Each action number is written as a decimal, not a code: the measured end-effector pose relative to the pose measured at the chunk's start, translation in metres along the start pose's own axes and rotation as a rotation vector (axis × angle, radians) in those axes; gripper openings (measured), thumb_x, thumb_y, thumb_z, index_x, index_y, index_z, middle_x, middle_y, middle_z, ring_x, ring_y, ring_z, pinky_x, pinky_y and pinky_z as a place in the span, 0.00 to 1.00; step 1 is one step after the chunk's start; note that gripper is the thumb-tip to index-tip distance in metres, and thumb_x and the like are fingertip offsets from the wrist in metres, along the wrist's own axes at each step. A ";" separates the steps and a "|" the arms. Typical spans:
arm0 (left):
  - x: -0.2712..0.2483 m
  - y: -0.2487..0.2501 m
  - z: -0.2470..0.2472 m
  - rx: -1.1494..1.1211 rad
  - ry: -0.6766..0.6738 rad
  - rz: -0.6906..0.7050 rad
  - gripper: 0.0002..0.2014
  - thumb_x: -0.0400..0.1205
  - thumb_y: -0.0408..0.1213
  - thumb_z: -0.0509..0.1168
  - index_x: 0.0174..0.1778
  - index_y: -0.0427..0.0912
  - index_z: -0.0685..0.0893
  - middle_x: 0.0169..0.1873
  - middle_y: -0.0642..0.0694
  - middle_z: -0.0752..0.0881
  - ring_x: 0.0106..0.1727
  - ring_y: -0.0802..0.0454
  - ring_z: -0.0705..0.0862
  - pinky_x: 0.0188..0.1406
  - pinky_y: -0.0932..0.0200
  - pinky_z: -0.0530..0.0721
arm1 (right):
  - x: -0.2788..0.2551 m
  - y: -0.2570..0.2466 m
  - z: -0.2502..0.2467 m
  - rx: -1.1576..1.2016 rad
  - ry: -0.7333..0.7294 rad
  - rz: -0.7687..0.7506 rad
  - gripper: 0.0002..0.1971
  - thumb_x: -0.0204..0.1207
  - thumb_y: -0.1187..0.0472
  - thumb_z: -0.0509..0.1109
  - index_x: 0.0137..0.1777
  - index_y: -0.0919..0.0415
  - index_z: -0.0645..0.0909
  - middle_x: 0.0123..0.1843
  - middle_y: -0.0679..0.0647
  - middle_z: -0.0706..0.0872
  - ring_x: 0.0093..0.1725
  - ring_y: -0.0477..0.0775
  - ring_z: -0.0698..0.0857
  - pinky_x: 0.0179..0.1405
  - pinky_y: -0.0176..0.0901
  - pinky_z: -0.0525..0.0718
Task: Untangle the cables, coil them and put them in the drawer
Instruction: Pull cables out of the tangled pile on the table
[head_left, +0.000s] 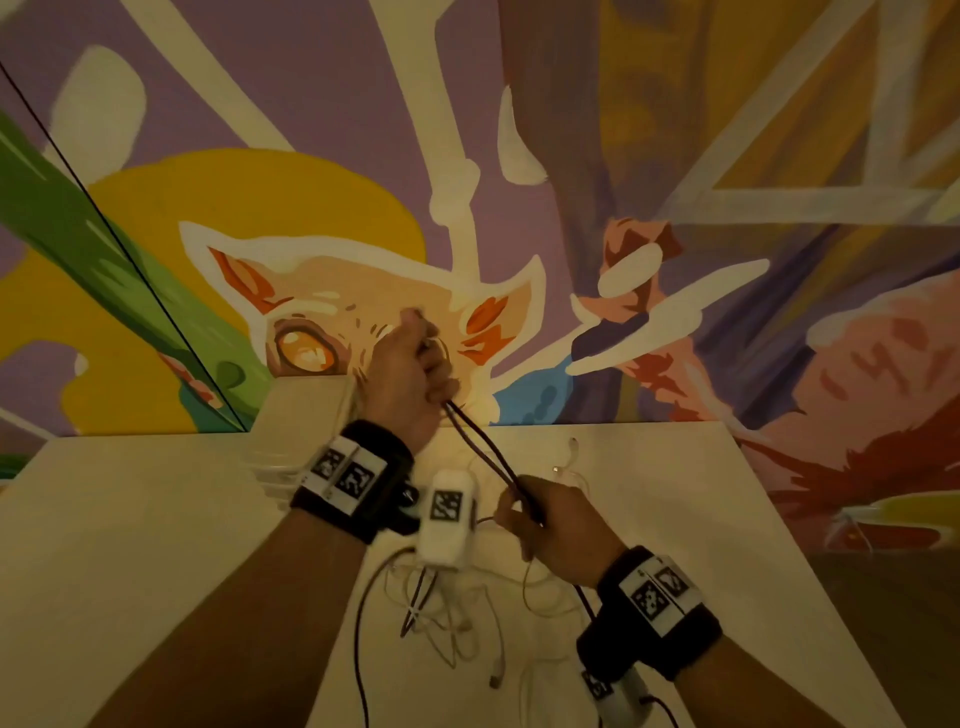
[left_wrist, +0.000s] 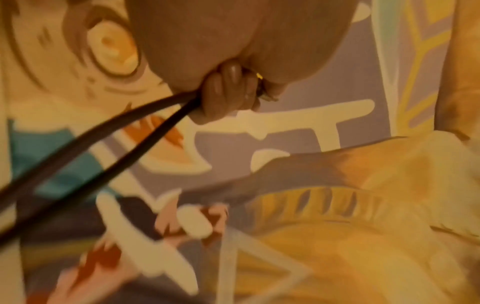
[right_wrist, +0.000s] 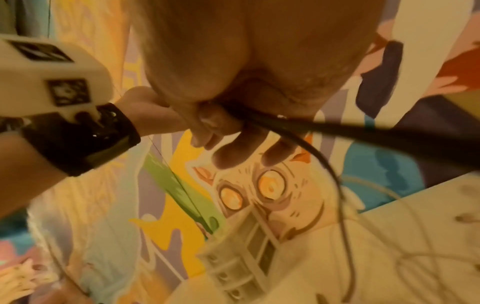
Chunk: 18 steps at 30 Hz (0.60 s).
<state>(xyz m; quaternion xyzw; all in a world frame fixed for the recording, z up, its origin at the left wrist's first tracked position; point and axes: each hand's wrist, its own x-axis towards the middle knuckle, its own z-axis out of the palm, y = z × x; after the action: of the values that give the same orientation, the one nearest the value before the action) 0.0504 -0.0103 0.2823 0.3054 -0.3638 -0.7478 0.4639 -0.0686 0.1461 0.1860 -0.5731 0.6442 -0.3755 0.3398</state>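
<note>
Above the white table (head_left: 156, 519), at about twelve o'clock from the tangle, the left hand (head_left: 410, 374) is raised in front of the painted mural (head_left: 675, 156) with its fingers (left_wrist: 223, 92) curled tight round a doubled dark cable (head_left: 483, 452). Two strands of that cable leave the bottom of the fist and run down toward five o'clock, side by side and taut, to the right hand (head_left: 550, 519). The right hand sits lower and nearer, its thumb and first fingers (right_wrist: 207, 121) pinching the same two strands while the outer fingers stand looser and partly spread (the right wrist view shows this best). From the right hand one dark strand drops on toward six o'clock, past the black wrist strap (head_left: 649, 613).

On the table under both hands, at six o'clock from the left wrist, lies the heap of thin white cables (head_left: 457, 613), looped over one another, with a small plug end (head_left: 496, 680) lying at the near edge of the heap. Another dark lead curves out of the heap toward seven o'clock and off the bottom of the head view.

At nine o'clock from the heap, against the wall, stands the white drawer unit (right_wrist: 249, 259); whether a drawer is open I cannot tell.
</note>
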 end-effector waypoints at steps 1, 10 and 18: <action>0.010 0.010 -0.008 0.033 0.082 0.052 0.18 0.87 0.52 0.55 0.36 0.45 0.74 0.24 0.51 0.61 0.21 0.56 0.60 0.16 0.62 0.58 | -0.006 0.008 -0.005 -0.041 0.012 0.024 0.07 0.79 0.55 0.67 0.40 0.50 0.79 0.29 0.47 0.84 0.26 0.46 0.85 0.32 0.38 0.83; 0.011 0.000 -0.029 1.092 -0.199 0.296 0.14 0.84 0.54 0.57 0.41 0.50 0.79 0.42 0.46 0.86 0.47 0.49 0.84 0.56 0.49 0.81 | 0.005 -0.012 -0.061 -0.156 0.188 0.007 0.12 0.84 0.59 0.60 0.43 0.59 0.83 0.22 0.50 0.79 0.21 0.42 0.79 0.25 0.29 0.75; -0.029 -0.027 0.004 0.941 -0.369 0.309 0.12 0.84 0.46 0.63 0.41 0.44 0.71 0.33 0.43 0.76 0.35 0.50 0.74 0.37 0.50 0.76 | 0.028 -0.040 -0.073 -0.234 0.199 -0.092 0.09 0.81 0.53 0.65 0.40 0.51 0.75 0.24 0.46 0.77 0.22 0.43 0.76 0.24 0.35 0.73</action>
<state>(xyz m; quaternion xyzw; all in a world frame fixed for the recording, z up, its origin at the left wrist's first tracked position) 0.0452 0.0258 0.2655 0.2869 -0.7766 -0.4678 0.3095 -0.1155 0.1228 0.2568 -0.5976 0.6873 -0.3678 0.1877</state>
